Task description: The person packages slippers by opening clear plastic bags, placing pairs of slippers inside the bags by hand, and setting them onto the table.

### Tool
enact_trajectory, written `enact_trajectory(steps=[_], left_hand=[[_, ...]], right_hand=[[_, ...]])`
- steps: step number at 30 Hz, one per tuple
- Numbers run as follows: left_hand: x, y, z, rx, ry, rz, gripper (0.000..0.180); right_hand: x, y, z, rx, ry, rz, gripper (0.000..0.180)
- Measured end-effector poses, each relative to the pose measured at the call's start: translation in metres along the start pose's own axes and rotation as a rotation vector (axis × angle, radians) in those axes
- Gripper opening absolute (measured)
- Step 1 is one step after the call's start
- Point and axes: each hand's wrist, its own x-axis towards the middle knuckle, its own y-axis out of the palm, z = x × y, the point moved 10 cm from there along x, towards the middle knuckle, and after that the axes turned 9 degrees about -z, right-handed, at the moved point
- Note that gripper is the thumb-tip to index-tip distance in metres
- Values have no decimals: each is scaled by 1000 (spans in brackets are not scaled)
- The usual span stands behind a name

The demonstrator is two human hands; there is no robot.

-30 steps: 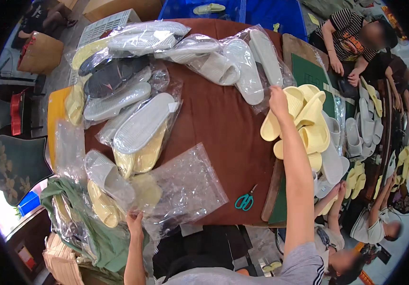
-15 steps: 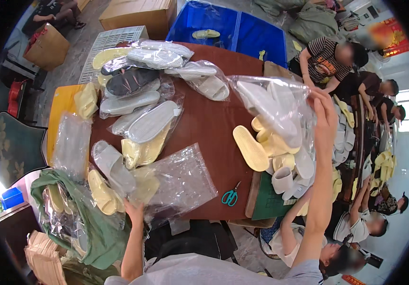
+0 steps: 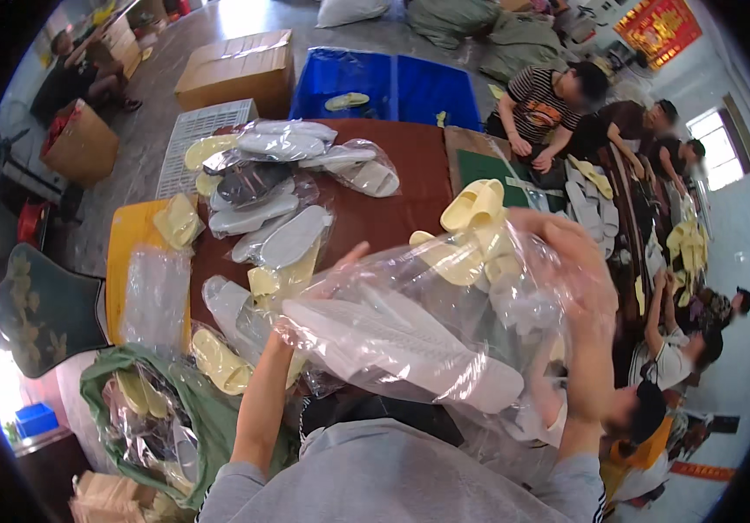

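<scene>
A clear plastic bag (image 3: 444,288) with a pair of pale grey-white slippers (image 3: 410,349) inside is held up in front of me, over the near part of the brown table. My left hand (image 3: 322,283) grips its left end, some fingers stretched along the film and partly covered by it. My right hand (image 3: 580,270), slightly blurred, is closed on the loose film at the other end. Behind the bag, unwrapped yellow slippers (image 3: 472,205) lie in a pile, partly seen through the plastic.
Bagged slippers (image 3: 283,235) lie along the table's (image 3: 418,161) left side, by a stack of clear bags (image 3: 157,292). A green sack (image 3: 100,383) holds more at lower left. Blue bins (image 3: 340,74) stand beyond. Several people (image 3: 536,113) work at the right.
The bagged slippers came from the right, down and in front of me. My left hand left the items at lower left and rose to the bag. The view has tilted up.
</scene>
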Motion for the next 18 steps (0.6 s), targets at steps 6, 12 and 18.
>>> enact_trajectory(steps=[6,12,18], left_hand=[[-22,-99,118,214,-36,-302,62],[-50,-87,101,-54,40,-264,77],[-68,-94,108,54,-79,-325,71]], right_hand=[[59,-35,-108,83,232,101,41],[12,-40,-209,-286,282,240,77],[-7,-64,-257,-113,433,115,57]])
